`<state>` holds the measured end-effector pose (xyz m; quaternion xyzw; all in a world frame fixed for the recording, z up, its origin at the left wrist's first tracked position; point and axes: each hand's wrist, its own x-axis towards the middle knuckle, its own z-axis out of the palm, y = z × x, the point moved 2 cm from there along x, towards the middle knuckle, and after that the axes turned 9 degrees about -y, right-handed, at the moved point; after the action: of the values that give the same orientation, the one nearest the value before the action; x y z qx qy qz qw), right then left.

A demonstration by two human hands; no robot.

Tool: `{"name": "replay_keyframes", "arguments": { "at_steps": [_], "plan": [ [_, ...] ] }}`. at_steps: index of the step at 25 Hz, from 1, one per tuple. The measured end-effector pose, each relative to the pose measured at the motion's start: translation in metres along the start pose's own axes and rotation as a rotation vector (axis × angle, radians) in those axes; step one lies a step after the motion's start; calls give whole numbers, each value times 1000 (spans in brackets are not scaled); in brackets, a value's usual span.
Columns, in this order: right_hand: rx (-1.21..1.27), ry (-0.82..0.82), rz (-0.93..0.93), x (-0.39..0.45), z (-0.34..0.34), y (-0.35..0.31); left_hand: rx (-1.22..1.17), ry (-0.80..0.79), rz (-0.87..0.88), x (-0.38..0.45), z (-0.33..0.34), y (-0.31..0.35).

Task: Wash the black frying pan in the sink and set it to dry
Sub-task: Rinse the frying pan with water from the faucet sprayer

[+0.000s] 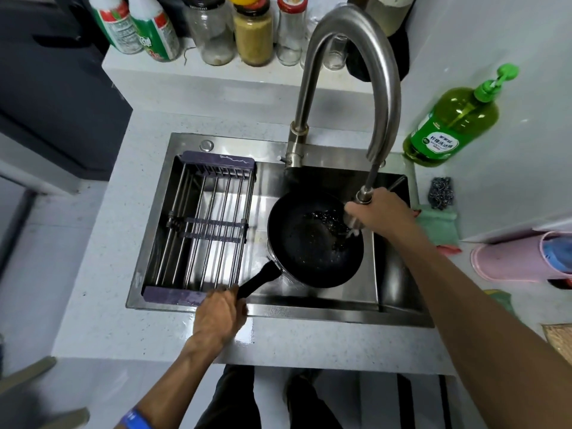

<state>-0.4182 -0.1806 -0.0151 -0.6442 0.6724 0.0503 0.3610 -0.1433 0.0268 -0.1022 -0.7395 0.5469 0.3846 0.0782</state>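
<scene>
The black frying pan (312,243) sits inside the steel sink (309,311), its handle pointing to the front left. My left hand (219,314) grips the end of that handle at the sink's front rim. My right hand (380,209) holds the pull-out spray head of the tall faucet (356,57), aimed down over the pan's right side. Water runs from the spray head and splashes in the pan's upper right part. A metal drying rack (207,230) with purple ends spans the left half of the sink.
A green dish soap bottle (452,119) stands right of the sink, with a steel scourer (441,193) and a green cloth (439,227) nearer me. Jars and bottles (216,29) line the ledge behind. A pink container (520,258) lies at the right.
</scene>
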Motion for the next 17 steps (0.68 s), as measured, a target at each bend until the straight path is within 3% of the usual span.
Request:
{"name": "replay_keyframes", "arguments": {
  "at_steps": [4, 7, 9, 12, 17],
  "plan": [
    [311, -60, -63, 10, 17, -27, 42, 25, -18, 3, 0, -5],
    [260, 54, -50, 19, 3, -20, 82, 42, -52, 10, -3, -17],
    [211, 28, -71, 16, 5, -18, 82, 37, -73, 10, -3, -25],
    [402, -3, -125, 17, 16, -29, 163, 35, -72, 7, 0, -25],
    [519, 6, -121, 31, 18, -41, 251, 26, -64, 7, -3, -27]
  ]
}}
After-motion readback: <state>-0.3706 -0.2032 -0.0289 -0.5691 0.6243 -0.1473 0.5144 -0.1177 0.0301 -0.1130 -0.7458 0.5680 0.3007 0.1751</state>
